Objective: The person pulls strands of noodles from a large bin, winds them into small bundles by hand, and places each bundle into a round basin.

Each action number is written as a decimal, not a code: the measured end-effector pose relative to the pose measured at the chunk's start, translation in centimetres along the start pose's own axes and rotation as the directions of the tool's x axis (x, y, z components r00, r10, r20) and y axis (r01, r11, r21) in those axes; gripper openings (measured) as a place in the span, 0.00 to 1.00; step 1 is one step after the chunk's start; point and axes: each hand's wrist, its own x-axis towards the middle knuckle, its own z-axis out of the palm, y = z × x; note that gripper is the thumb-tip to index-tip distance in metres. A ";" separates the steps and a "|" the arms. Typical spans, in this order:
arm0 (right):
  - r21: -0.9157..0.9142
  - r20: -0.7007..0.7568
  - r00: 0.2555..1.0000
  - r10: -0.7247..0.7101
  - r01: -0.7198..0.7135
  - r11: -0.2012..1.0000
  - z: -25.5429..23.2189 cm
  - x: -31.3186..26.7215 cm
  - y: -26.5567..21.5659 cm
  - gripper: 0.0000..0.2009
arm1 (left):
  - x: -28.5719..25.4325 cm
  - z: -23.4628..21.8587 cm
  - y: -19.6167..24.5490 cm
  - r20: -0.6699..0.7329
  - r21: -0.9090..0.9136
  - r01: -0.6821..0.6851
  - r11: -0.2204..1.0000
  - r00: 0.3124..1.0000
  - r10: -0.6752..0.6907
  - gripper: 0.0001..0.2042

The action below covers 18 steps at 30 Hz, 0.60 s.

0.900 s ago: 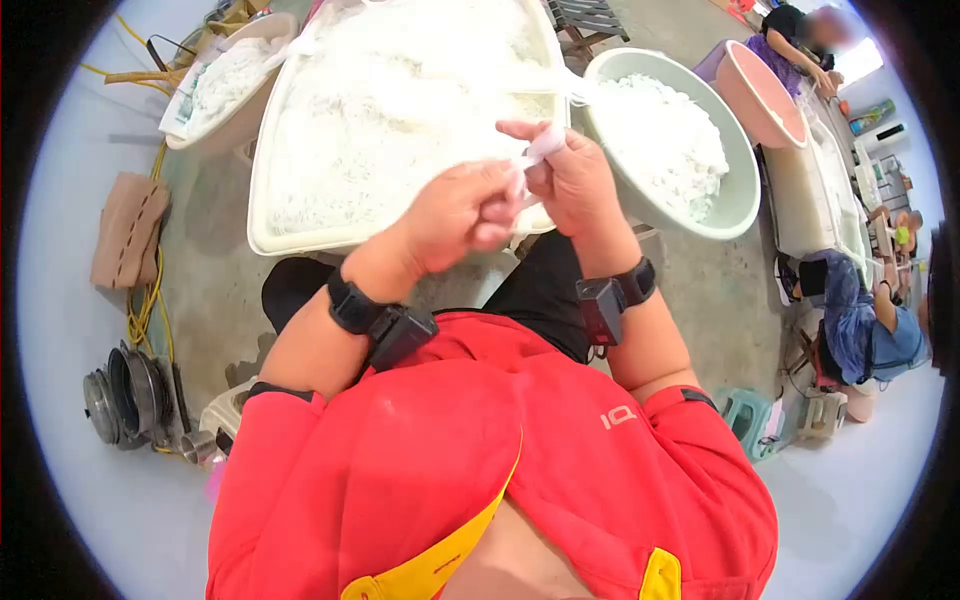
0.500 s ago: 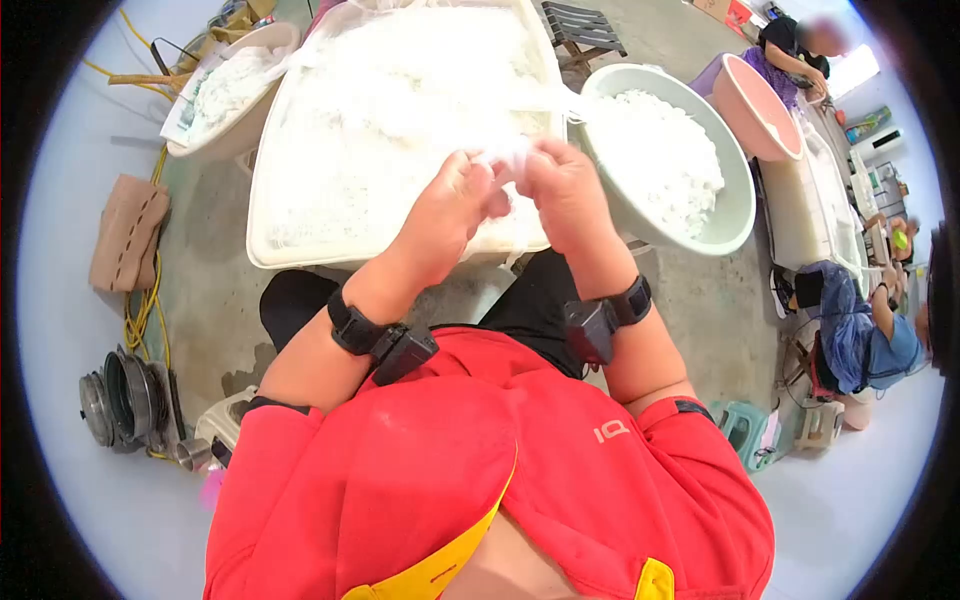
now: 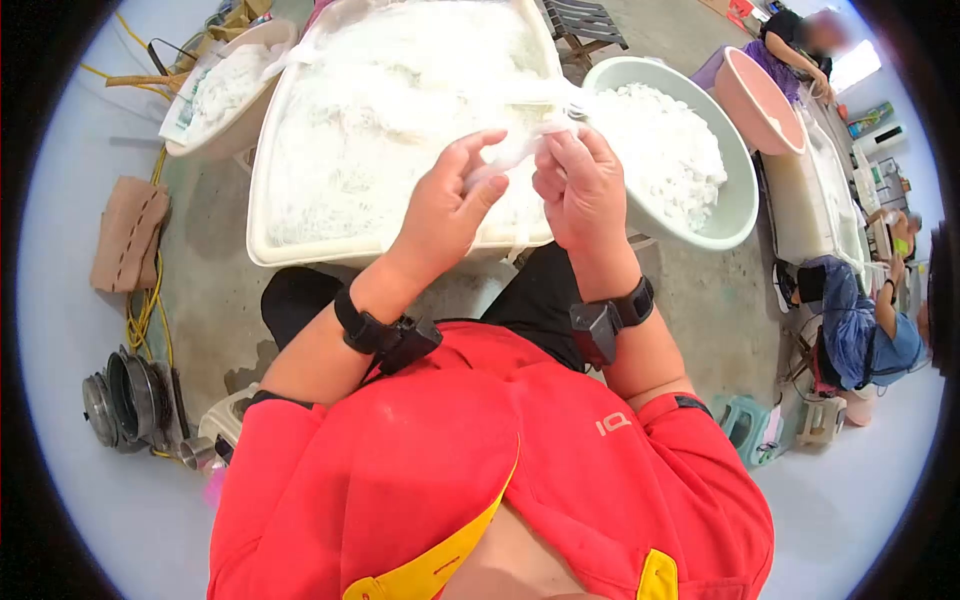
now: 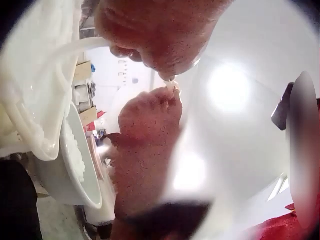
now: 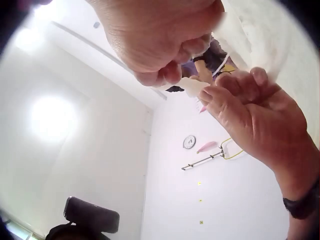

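A limp, whitish translucent strip (image 3: pixel 516 158) stretches between both hands above the near right part of a large cream tub (image 3: pixel 262 205). My left hand (image 3: pixel 442 212) holds one part of it, thumb and curved fingers around it. In the right wrist view the thumb of this left hand (image 5: pixel 265 122) presses the strip (image 5: pixel 192 86) against the fingers. My right hand (image 3: pixel 588 195) pinches the other part, its fingers curled in. The left wrist view has the strip (image 4: pixel 172 85) pulled short between the two hands. Whitish liquid with pale material fills the tub.
A pale green basin (image 3: pixel 745 185) heaped with white pieces stands at the tub's right, a pink basin (image 3: pixel 765 95) beyond it. Another basin (image 3: pixel 250 110) with white material is at the far left. Pots (image 3: pixel 125 395) and a yellow cable lie left. People sit at the right.
My hands came close together on the strip, then parted a little. The left hand's fingers have spread more, and the strip shows longer between the hands.
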 end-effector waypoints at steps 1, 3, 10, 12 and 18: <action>-0.010 -0.015 1.000 0.006 -0.006 1.000 -0.1 -0.3 0.1 0.05 | 0.0 0.0 0.1 -0.055 0.049 -0.054 0.997 0.997 0.056 0.17; -0.120 -0.017 0.998 0.066 -0.068 0.990 -0.6 -0.1 0.1 0.07 | 0.2 0.0 0.4 -0.161 0.157 -0.157 0.975 0.970 0.182 0.12; -0.463 0.051 0.987 0.154 -0.113 0.879 -0.5 -0.6 1.0 0.19 | 0.8 -0.5 0.6 -0.180 0.204 -0.106 0.973 0.973 0.143 0.10; -0.452 0.224 0.951 0.211 -0.090 0.887 -0.3 -0.8 1.3 0.19 | 0.7 -0.2 -0.2 -0.146 0.131 -0.111 0.985 0.981 0.130 0.11; 0.232 -0.032 0.989 0.145 -0.134 0.964 -0.3 0.1 1.2 0.15 | -1.4 1.3 -2.6 0.337 -0.365 0.428 0.827 0.889 -0.311 0.14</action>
